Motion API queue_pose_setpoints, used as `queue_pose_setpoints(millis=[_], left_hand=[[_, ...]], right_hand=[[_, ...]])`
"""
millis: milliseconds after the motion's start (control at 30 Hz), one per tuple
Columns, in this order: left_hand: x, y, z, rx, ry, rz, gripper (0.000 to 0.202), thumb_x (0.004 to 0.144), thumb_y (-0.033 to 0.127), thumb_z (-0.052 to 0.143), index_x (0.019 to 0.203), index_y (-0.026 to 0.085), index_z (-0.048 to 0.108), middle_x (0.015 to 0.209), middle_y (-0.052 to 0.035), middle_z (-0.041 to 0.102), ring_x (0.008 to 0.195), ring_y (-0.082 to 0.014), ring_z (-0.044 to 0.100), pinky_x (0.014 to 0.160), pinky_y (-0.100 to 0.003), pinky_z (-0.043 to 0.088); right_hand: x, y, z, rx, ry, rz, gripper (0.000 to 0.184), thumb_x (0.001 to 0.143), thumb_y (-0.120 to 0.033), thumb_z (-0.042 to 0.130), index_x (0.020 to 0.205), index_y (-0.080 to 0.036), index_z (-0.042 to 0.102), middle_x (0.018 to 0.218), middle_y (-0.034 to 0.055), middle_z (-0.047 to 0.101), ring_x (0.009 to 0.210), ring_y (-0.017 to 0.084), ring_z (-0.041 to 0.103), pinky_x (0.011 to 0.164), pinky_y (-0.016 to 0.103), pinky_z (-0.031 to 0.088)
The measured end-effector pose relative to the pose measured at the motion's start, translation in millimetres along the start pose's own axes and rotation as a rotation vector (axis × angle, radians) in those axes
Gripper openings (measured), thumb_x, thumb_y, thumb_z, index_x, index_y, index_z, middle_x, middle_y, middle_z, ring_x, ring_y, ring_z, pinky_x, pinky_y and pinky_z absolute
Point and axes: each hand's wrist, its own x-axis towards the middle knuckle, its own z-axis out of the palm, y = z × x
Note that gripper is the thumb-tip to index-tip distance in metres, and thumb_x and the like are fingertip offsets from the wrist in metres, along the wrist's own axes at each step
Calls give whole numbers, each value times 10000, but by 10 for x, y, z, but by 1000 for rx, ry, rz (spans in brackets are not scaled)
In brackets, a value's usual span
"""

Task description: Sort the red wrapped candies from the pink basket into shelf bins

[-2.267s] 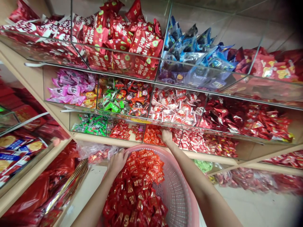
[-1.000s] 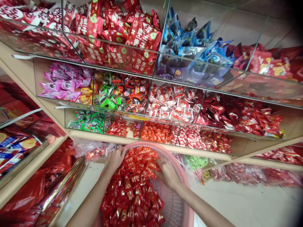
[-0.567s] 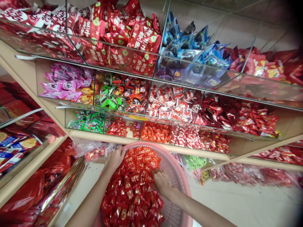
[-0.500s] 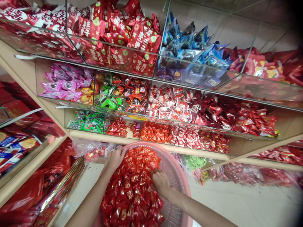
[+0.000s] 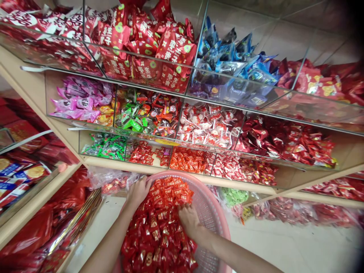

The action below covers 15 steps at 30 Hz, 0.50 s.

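A round pink plastic basket (image 5: pixel 223 223) stands on the floor below me, holding a big heap of wrapped candies. Most are dark red packets (image 5: pixel 159 235) with gold print; at the far end lie brighter orange-red candies (image 5: pixel 169 191). On the basket's far left rim, my left hand (image 5: pixel 138 194) is closed, its thumb toward the candies. My right hand (image 5: pixel 190 220) is inside the basket at the heap's right side, knuckles up and fingers curled down against the candies. Its fingertips are hidden, so I cannot see what they hold.
Beyond the basket, a tiered wooden shelf (image 5: pixel 196 176) has clear-walled compartments of candies, including orange-red ones (image 5: pixel 187 159) and green ones (image 5: pixel 108 146). Bagged candies (image 5: pixel 298 212) line the floor beneath it. A side shelf (image 5: pixel 36 204) with red packages stands at left.
My right hand has shifted slightly left, its curled fingers now against the dark red and orange-red candies. My left hand stays on the rim. The view has moved a little.
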Motion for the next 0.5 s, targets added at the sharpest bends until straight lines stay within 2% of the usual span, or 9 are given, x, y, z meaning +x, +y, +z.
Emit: queue_pose_setpoints(millis=[167, 367, 500], left_hand=[[-10, 8, -22, -1, -4, -6, 506, 881, 490, 185, 1035, 194, 566, 875, -103, 691, 780, -247, 652, 629, -308, 431], [-16, 10, -43, -17, -15, -3, 521, 880, 503, 185, 1048, 189, 566, 884, -115, 692, 786, -246, 654, 635, -308, 432], [-12, 8, -37, -17, -9, 4, 518, 883, 497, 178, 1037, 190, 566, 880, -113, 693, 780, -248, 654, 629, -311, 433]], right_hand=[[75, -48, -28, 17, 61, -3, 317, 763, -29, 493, 1055, -65, 613, 980, 180, 633, 970, 265, 573, 800, 384, 446], [103, -68, -32, 80, 34, 29, 291, 785, -27, 462, 1004, -108, 637, 996, 164, 644, 973, 242, 586, 805, 360, 446], [0, -12, -226, 138, 6, 56, 270, 785, -53, 478, 988, -131, 639, 971, 142, 658, 952, 220, 603, 788, 309, 440]])
